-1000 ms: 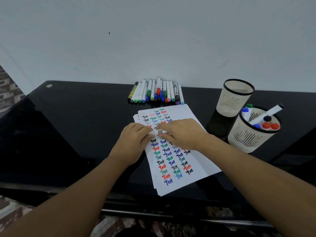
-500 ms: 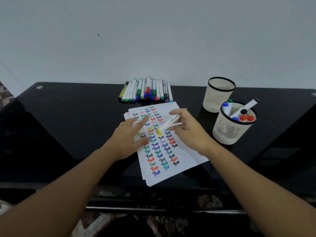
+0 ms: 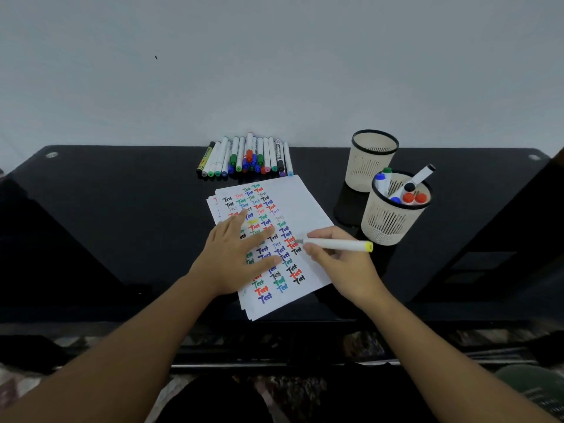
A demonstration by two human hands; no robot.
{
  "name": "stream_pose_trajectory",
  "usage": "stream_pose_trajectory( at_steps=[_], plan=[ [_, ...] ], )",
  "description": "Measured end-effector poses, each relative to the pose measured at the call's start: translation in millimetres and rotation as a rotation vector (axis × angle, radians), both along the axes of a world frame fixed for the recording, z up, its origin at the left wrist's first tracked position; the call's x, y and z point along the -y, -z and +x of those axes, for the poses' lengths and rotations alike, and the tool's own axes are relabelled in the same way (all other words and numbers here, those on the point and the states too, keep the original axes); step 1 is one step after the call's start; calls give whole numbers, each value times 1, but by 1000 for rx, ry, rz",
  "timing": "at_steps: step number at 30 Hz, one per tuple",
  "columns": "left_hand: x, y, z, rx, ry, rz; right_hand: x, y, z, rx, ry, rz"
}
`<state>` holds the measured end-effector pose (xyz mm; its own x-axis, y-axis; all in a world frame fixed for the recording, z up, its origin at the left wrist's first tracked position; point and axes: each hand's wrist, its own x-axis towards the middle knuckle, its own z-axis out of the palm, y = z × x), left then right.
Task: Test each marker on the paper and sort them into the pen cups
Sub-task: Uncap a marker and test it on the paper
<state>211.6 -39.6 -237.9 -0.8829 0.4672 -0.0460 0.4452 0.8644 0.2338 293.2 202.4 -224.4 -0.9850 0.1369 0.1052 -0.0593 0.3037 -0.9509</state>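
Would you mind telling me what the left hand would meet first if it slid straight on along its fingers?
The left hand lies on the paper; straight on it would probably reach the marker row first.

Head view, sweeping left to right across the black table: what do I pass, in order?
Row of capped markers at the back → left hand flat on the white test paper → right hand gripping a yellow-ended white marker → two cream mesh pen cups: empty one, then the marker-filled one.
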Motion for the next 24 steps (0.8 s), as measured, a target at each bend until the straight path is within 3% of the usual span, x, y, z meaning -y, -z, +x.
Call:
stream_pose_trajectory(
  at_steps=[24],
  plan=[
    [-1, -1, 0, -2, -7, -1, -2, 7, 4, 126, -58, 192]
  ],
)
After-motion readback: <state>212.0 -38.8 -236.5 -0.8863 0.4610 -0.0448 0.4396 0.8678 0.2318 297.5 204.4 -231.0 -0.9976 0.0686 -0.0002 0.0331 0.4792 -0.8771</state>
